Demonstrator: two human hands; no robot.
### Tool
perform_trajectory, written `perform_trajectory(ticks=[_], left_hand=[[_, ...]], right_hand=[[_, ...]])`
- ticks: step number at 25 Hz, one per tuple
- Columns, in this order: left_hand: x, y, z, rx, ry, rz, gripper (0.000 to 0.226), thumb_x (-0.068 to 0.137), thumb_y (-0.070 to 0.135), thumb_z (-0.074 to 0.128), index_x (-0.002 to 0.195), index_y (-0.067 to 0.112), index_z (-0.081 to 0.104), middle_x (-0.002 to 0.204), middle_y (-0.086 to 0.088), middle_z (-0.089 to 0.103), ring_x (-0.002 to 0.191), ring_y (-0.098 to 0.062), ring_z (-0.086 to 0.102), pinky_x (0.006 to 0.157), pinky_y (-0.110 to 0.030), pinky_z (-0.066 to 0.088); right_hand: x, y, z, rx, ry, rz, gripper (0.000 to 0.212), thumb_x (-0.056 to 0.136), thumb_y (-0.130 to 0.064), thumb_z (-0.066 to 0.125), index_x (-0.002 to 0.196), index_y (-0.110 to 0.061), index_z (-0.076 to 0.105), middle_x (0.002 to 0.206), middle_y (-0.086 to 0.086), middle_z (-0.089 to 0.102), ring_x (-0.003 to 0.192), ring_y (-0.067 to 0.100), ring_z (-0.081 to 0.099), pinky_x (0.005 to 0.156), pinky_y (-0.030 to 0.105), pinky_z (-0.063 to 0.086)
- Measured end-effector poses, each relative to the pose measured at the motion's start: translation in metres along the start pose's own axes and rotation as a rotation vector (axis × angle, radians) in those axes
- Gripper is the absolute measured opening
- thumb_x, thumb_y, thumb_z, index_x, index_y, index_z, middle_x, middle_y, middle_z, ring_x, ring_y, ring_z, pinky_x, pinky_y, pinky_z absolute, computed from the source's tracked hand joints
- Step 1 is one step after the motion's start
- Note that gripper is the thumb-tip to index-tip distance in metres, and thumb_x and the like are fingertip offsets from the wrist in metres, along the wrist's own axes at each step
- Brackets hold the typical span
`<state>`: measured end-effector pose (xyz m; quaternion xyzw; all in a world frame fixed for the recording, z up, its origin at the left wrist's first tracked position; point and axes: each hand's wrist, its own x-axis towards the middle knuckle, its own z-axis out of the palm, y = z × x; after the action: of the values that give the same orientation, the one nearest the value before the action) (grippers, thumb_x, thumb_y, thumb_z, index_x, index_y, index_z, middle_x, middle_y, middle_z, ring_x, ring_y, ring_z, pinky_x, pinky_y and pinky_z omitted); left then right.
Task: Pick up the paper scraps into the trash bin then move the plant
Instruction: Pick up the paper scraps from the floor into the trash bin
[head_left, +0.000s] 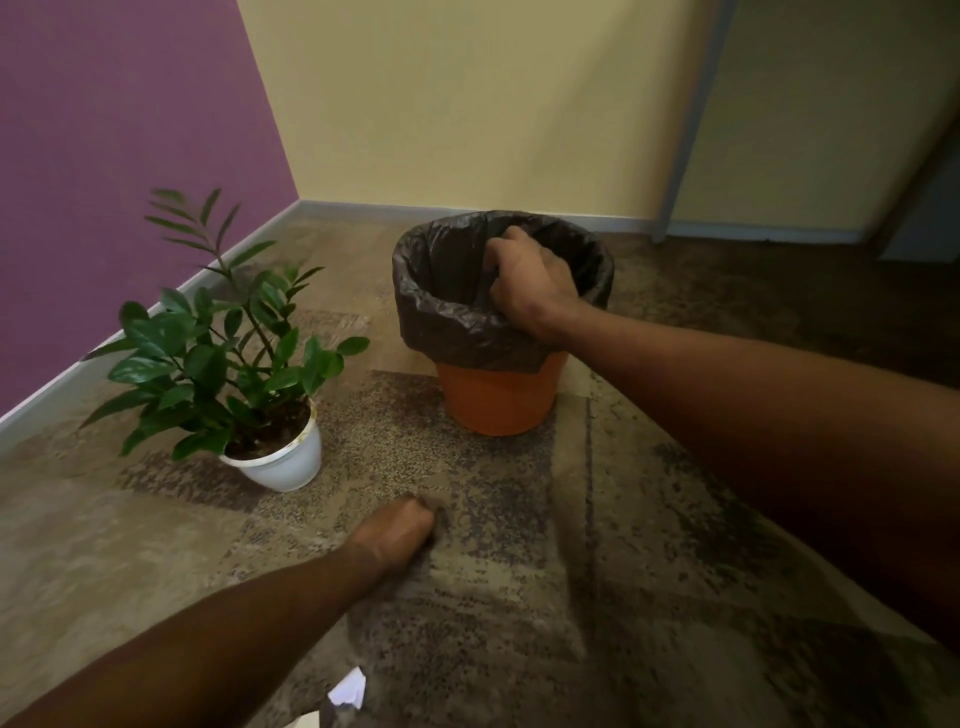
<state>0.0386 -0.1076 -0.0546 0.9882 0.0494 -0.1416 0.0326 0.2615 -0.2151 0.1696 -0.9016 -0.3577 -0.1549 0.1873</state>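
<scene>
Head view
Right hand: the right hand (530, 283) is reaching over the near rim of the trash bin (498, 395), its fingers curled down into the mouth of the bin; whether it is holding anything I cannot tell, since the palm is turned away.
Trash bin: the orange bin is standing upright on the carpet (519, 571), toward the far wall, with a dark bag (441, 322) folded over its rim.
Left hand: the left hand (397, 527) is hanging low over the carpet near the middle, closed in a loose fist with the knuckles facing away; what, if anything, it is gripping I cannot tell.
Plant: the plant (218, 353) is sitting in a white pot (288, 462) on the carpet near the purple wall (104, 156), left of the bin and apart from it, untouched by either hand.
Paper scraps: one white paper scrap (349, 693) is lying on the carpet at the near edge, just beside the left forearm.
</scene>
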Motion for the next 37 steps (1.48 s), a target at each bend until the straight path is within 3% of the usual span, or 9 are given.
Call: perform_trajectory(ticks=[3, 7, 9, 11, 16, 20, 26, 29, 37], left_hand=[[-0.007, -0.001, -0.007, -0.056, 0.058, 0.021, 0.022, 0.095, 0.017, 0.052, 0.106, 0.012, 0.071, 0.110, -0.007, 0.071, 0.100, -0.022, 0.068, 0.080, -0.028, 0.051], [-0.014, 0.013, -0.066, -0.102, 0.354, 0.151, 0.019, 0.096, 0.020, 0.051, 0.080, 0.031, 0.053, 0.086, 0.010, 0.057, 0.076, -0.009, 0.055, 0.070, -0.029, 0.053], [-0.013, 0.025, -0.113, -0.211, 0.588, 0.289, 0.016, 0.092, 0.011, 0.059, 0.090, 0.027, 0.058, 0.094, 0.015, 0.052, 0.084, 0.000, 0.047, 0.080, -0.012, 0.046], [-0.004, 0.035, -0.154, -0.296, 0.778, 0.303, 0.013, 0.092, 0.011, 0.063, 0.101, 0.020, 0.062, 0.100, 0.013, 0.055, 0.091, 0.002, 0.049, 0.080, -0.005, 0.041], [0.027, 0.053, -0.238, -0.494, 1.058, 0.104, 0.011, 0.094, 0.012, 0.064, 0.101, 0.018, 0.060, 0.098, 0.003, 0.062, 0.085, -0.008, 0.061, 0.075, -0.024, 0.058], [0.058, 0.044, -0.274, -0.534, 1.013, -0.072, 0.002, 0.091, 0.016, 0.067, 0.093, 0.017, 0.067, 0.088, 0.001, 0.069, 0.083, -0.014, 0.067, 0.078, -0.041, 0.060], [0.086, 0.028, -0.273, -0.434, 0.704, -0.143, 0.017, 0.089, 0.005, 0.070, 0.103, 0.014, 0.076, 0.104, -0.006, 0.074, 0.095, -0.018, 0.070, 0.087, -0.040, 0.061], [0.074, 0.022, -0.269, -0.380, 0.735, -0.100, 0.018, 0.090, 0.007, 0.069, 0.106, 0.014, 0.074, 0.106, -0.004, 0.073, 0.098, -0.018, 0.069, 0.088, -0.037, 0.060], [-0.009, 0.003, -0.222, -0.170, 0.888, -0.004, 0.004, 0.091, 0.019, 0.061, 0.093, 0.022, 0.062, 0.091, 0.004, 0.060, 0.081, -0.014, 0.057, 0.066, -0.033, 0.052]], right_hand=[[-0.008, -0.003, -0.014, -0.058, 0.047, -0.081, 0.019, 0.083, -0.007, 0.064, 0.098, -0.019, 0.065, 0.108, 0.007, 0.058, 0.088, 0.032, 0.062, 0.071, 0.039, 0.054], [-0.023, -0.001, -0.027, -0.197, 0.145, -0.288, 0.012, 0.085, -0.011, 0.061, 0.095, -0.016, 0.063, 0.097, 0.006, 0.060, 0.079, 0.027, 0.058, 0.062, 0.035, 0.035], [-0.030, 0.005, -0.027, -0.225, 0.175, -0.373, 0.011, 0.087, -0.015, 0.059, 0.097, -0.017, 0.063, 0.093, 0.004, 0.059, 0.078, 0.023, 0.055, 0.064, 0.034, 0.037], [-0.036, 0.012, -0.024, -0.225, 0.196, -0.398, 0.010, 0.090, -0.021, 0.058, 0.099, -0.019, 0.061, 0.093, 0.003, 0.059, 0.079, 0.019, 0.053, 0.067, 0.032, 0.038], [-0.048, 0.018, -0.026, -0.048, 0.188, -0.293, 0.006, 0.094, -0.027, 0.053, 0.096, -0.022, 0.056, 0.087, -0.002, 0.057, 0.075, 0.015, 0.049, 0.067, 0.033, 0.045], [-0.054, 0.020, -0.032, -0.040, 0.172, -0.293, 0.004, 0.094, -0.025, 0.056, 0.093, -0.021, 0.057, 0.084, -0.002, 0.059, 0.073, 0.015, 0.053, 0.066, 0.033, 0.048], [-0.057, 0.009, -0.036, -0.034, 0.143, -0.355, 0.011, 0.095, -0.025, 0.056, 0.102, -0.021, 0.062, 0.088, -0.001, 0.061, 0.073, 0.012, 0.045, 0.070, 0.035, 0.050], [-0.064, 0.003, -0.030, 0.005, 0.155, -0.406, 0.012, 0.096, -0.027, 0.057, 0.105, -0.021, 0.063, 0.089, 0.000, 0.062, 0.073, 0.013, 0.048, 0.069, 0.035, 0.048], [-0.089, -0.035, -0.003, 0.048, 0.091, -0.549, 0.013, 0.093, -0.026, 0.055, 0.105, -0.022, 0.058, 0.092, 0.000, 0.066, 0.079, 0.021, 0.063, 0.069, 0.037, 0.050]])
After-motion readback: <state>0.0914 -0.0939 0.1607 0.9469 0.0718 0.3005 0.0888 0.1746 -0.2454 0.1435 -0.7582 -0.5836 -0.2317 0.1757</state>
